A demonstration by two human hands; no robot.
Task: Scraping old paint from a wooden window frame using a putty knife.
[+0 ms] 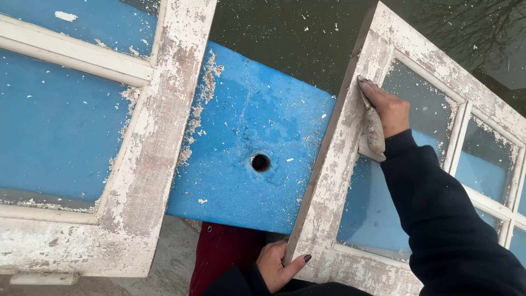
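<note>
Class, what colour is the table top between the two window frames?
Bright blue table top, speckled with white paint flakes; head view.

Flaking white window frame (334, 181), white-flecked blue table (246, 120), black sleeve (444, 219), dark-red trousers (222, 249).
</note>
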